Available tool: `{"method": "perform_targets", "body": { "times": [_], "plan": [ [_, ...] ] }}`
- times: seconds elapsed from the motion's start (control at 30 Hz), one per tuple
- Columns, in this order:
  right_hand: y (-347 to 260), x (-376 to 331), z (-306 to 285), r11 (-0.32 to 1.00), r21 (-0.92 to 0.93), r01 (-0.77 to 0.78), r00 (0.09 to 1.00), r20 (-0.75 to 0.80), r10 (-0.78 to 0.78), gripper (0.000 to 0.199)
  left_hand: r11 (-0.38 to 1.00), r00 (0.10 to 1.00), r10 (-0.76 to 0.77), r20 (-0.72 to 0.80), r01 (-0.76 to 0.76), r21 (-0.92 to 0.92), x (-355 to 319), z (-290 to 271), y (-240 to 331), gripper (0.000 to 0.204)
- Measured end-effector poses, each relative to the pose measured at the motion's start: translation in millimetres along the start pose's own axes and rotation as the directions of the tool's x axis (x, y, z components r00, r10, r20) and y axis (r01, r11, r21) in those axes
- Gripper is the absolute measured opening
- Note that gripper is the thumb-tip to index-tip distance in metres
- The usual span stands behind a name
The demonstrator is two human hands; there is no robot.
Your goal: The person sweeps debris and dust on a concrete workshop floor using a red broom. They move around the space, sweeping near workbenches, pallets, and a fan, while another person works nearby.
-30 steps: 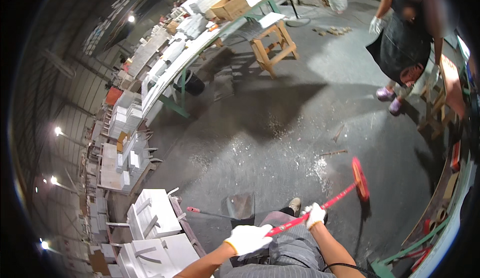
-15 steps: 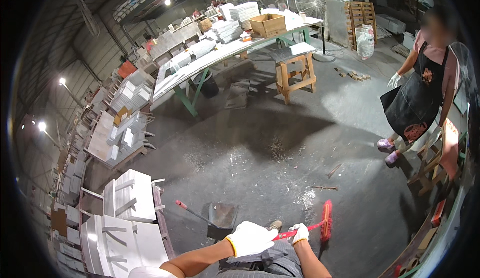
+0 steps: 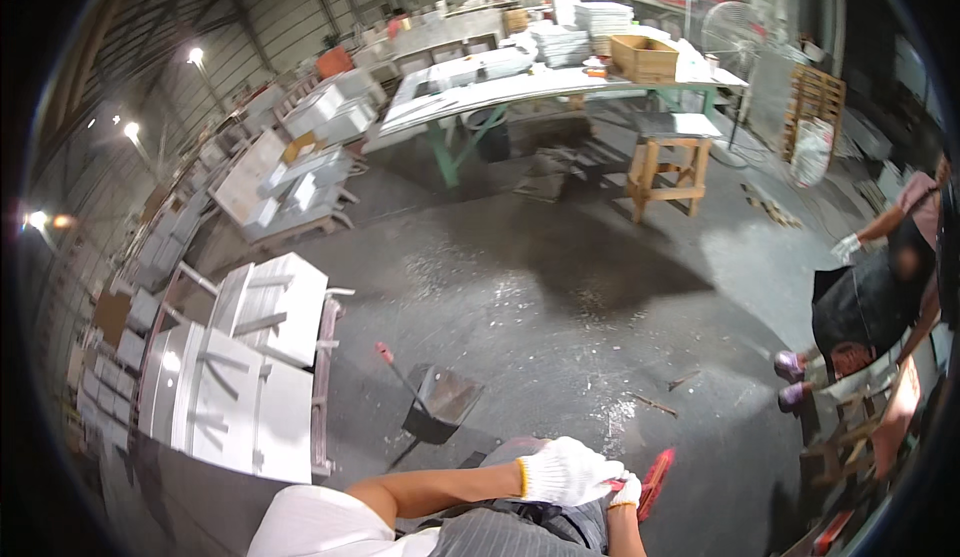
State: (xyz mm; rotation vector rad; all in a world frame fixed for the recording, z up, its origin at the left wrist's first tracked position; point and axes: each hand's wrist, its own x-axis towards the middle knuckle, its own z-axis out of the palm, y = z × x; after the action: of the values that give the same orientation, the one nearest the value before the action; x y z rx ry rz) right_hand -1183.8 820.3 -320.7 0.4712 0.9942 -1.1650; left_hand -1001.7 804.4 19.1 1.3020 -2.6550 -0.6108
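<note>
Under my chin, both gloved hands sit close together on the red broom (image 3: pixel 655 479): left hand (image 3: pixel 568 470) closed over the handle top, right hand (image 3: pixel 627 492) wrapped lower, just beside it. Broom head pokes out to the right of them. Prob. light, stiff; grip the shaft w/ hands spread. Dustpan (image 3: pixel 440 402) stands ahead-left.

Metal dustpan (image 3: pixel 443 400) on grey floor (image 3: pixel 560 287), wooden stool (image 3: pixel 668 169), long green-legged table (image 3: pixel 520 92) beyond.

Two white-gloved hands at six o'clock, left hand (image 3: pixel 565 469) and right hand (image 3: pixel 627 491); one red broom (image 3: pixel 655 481), one dustpan (image 3: pixel 440 403), one wooden stool (image 3: pixel 668 169), one cardboard box (image 3: pixel 643 57).
</note>
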Motion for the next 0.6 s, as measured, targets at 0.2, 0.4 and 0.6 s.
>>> {"method": "perform_targets", "body": {
  "times": [0.2,0.4,0.6],
  "plan": [
    [-5.0,109.9,-90.5,0.931,-0.364,-0.016,0.975,0.2,0.096,0.034,0.997,0.955,0.072,-0.287,-0.073,0.006,16.8,22.2,8.3,0.02],
    [-29.1,102.7,-71.2,0.886,0.06,-0.459,0.811,0.435,0.391,0.028,0.995,0.942,0.098,-0.322,-0.099,0.013,28.2,20.9,7.9,0.023],
    [-9.8,50.8,-39.9,0.949,-0.283,-0.139,0.982,0.083,0.168,0.034,0.996,0.935,0.071,-0.347,-0.086,-0.028,17.2,18.9,6.5,0.03]
  ]
}}
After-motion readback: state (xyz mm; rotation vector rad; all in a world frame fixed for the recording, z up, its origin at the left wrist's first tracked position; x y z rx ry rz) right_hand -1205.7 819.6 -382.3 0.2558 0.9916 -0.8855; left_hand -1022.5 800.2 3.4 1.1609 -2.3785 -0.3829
